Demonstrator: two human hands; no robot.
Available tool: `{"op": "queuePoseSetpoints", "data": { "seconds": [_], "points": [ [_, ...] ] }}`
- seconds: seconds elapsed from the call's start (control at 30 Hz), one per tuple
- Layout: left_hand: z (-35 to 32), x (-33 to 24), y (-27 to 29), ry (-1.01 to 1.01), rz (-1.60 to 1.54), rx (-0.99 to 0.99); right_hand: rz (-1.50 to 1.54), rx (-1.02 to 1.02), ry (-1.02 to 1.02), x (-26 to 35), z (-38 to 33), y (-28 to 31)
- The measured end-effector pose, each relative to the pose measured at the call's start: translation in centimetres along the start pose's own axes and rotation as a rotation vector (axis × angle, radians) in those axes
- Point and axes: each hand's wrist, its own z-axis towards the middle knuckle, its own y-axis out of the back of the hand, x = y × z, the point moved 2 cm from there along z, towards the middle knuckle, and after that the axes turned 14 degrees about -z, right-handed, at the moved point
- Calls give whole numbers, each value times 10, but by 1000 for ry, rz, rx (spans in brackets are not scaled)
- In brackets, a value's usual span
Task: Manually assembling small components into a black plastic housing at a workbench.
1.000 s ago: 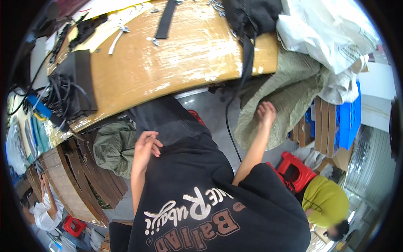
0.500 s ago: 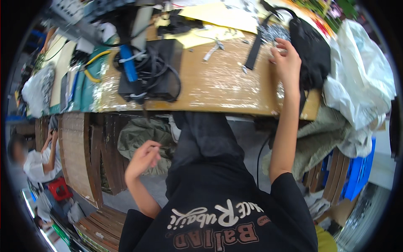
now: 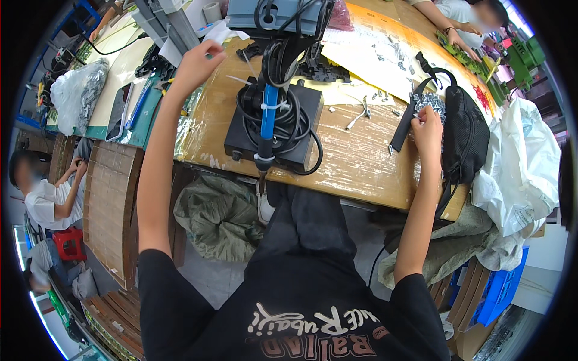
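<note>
My left hand (image 3: 195,66) is raised over the far left of the table, beside a grey metal post (image 3: 174,24) and some white paper. Its fingers are bent but apart, with nothing seen between them. On the right, my right hand (image 3: 427,132) reaches to a heap of small shiny metal parts (image 3: 432,103). Its fingertips are pinched together at the heap's near edge; whatever they hold is hidden. A black strap (image 3: 403,126) lies just left of this hand, and a black mesh bag (image 3: 466,138) just right of it.
A blue tool with coiled black cable (image 3: 269,111) stands before a black box (image 3: 307,114) mid-table. Yellow sheets (image 3: 361,75) with small parts lie behind. A white plastic bag (image 3: 518,168) hangs at right. Other people (image 3: 51,192) sit at left and far right.
My left hand has risen from below the table edge to the far left of the table. My right hand's spread fingers have closed at the metal parts. The view has shifted.
</note>
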Motion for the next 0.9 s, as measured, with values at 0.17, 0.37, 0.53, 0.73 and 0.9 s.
{"op": "queuePoseSetpoints", "data": {
  "seconds": [0.17,0.37,0.53,0.73,0.9],
  "points": [
    [76,55,-46,73,245,271,129,44,-72,-8,-4,9],
    [106,110,-88,210,257,419,170,55,-112,-13,-16,18],
    [48,84,-54,254,64,279,211,14,-131,-17,-21,17],
    [14,13,-23,358,-89,82,332,58,-160,-22,-33,21],
    [-52,-62,8,533,-306,-157,345,47,-181,-30,-39,20]
  ]
}}
